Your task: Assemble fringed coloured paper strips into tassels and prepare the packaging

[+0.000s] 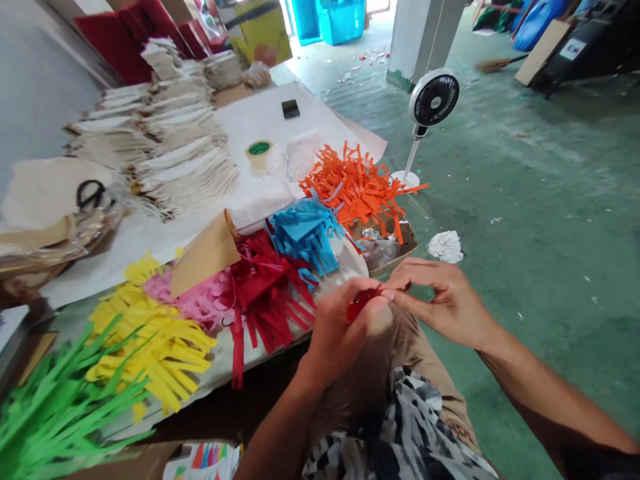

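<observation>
Left hand (340, 330) and right hand (447, 303) pinch a red scrap (361, 304), mostly hidden by my fingertips; table (220, 377) left, floor (525, 220) open right.

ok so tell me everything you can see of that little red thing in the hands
The small red piece looks glossy and slightly see-through, perhaps film or paper. Its full shape cannot be told, since fingers cover most of it. It is pinched between the left hand, which wraps it from below, and the right hand, whose fingertips grip its upper right end. It is held in the air above the person's lap, close to the pile of red paper strips.
</observation>
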A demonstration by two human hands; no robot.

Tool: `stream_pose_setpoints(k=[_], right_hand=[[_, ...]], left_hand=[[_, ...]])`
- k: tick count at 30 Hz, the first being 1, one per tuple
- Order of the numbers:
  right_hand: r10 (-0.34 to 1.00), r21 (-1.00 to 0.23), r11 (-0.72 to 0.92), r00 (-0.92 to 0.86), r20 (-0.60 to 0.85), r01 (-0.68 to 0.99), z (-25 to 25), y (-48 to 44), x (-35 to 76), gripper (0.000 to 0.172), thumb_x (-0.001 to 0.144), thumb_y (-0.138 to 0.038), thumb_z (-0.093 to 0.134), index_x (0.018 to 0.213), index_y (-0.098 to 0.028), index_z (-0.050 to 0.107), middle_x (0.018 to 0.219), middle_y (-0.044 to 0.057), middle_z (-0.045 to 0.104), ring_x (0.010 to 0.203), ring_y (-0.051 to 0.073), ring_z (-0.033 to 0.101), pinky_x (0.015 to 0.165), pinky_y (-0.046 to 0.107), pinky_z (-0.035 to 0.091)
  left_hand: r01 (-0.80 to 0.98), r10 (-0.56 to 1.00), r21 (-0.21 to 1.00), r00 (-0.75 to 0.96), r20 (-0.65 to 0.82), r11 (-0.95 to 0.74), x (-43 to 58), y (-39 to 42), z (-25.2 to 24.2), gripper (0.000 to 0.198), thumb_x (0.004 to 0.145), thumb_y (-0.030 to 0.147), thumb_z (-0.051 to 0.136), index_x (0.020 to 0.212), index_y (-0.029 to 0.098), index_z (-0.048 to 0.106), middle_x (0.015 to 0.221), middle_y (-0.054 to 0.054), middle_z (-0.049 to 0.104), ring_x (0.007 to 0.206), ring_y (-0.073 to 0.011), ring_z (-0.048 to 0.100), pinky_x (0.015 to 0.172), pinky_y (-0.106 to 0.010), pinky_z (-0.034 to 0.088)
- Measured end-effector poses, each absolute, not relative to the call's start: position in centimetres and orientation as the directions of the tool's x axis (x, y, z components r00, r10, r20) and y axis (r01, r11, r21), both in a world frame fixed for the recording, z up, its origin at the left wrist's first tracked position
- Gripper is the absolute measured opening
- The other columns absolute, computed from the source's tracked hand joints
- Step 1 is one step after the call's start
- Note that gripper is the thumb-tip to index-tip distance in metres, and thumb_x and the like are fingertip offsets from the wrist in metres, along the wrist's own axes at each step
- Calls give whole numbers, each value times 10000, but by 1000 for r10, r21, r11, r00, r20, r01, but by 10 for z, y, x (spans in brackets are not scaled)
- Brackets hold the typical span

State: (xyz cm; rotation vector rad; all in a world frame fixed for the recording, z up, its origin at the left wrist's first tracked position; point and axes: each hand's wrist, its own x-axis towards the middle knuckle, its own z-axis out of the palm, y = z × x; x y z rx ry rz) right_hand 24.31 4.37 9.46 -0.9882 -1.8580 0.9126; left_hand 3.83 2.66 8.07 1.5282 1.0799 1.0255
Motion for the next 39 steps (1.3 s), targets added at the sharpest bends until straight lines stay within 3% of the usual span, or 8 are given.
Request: stream_pose_setpoints(k=[6,13,18,24,28,31,35,39], right_hand=[[901,-896,364,-340,269,255,89,41,243,118,960,-260,747,849,-231,779,756,-16,681,699,124,572,675,276,453],[957,-904,280,-167,236,322,85,41,251,182,979,-350,722,848,-224,737,766,-4,676,719,145,600,669,286,454],[948,-888,294,-228,223,354,89,41,244,203,997,-322,684,827,-215,715,751,-13,654,701,132,570,658,276,432],[974,-942,191,-170,147,277,87,44,240,242,963,-394,724,814,-205,709,730,-11,637,678,131,553,641,270,429],[965,-998,58,-257,47,33,76,55,241,300,903,-514,774,906,-215,746,842,15,691,741,155,614,674,282,490],[954,-992,111,-287,90,58,72,69,245,356,961,-519,707,780,-217,763,794,22,662,778,162,598,723,297,501],[980,-979,136,-166,111,150,74,88,259,333,955,-523,718,825,-236,825,742,16,627,700,143,549,591,269,454],[999,-997,24,-42,22,68,74,121,280,348,890,-571,772,921,-230,834,753,31,696,615,137,605,481,251,453]], left_hand=[[207,948,978,303,-101,38,34,28,81,296,978,362,625,749,179,671,635,22,610,580,-99,530,571,-219,400],[209,906,971,377,-190,117,21,28,78,313,969,370,613,758,148,674,679,-4,642,624,-113,546,592,-227,401],[161,891,986,441,-106,38,23,32,74,267,1011,385,572,883,165,655,901,-39,708,806,-142,616,740,-239,470],[165,865,979,468,-182,117,34,28,69,366,1076,422,461,815,188,564,592,45,511,536,-91,464,569,-226,376],[100,860,974,459,-225,202,43,42,70,359,1065,497,471,873,204,552,578,89,389,464,-71,377,534,-219,394],[111,841,981,504,-196,162,52,63,77,314,1034,482,535,905,199,579,628,78,399,495,-70,379,505,-201,382],[118,789,981,584,-193,153,63,87,74,352,1020,512,523,895,190,591,636,73,396,485,-68,387,463,-185,357],[120,767,979,608,-204,166,68,105,49,425,1014,601,452,883,204,528,630,89,373,465,-63,355,474,-184,379]])
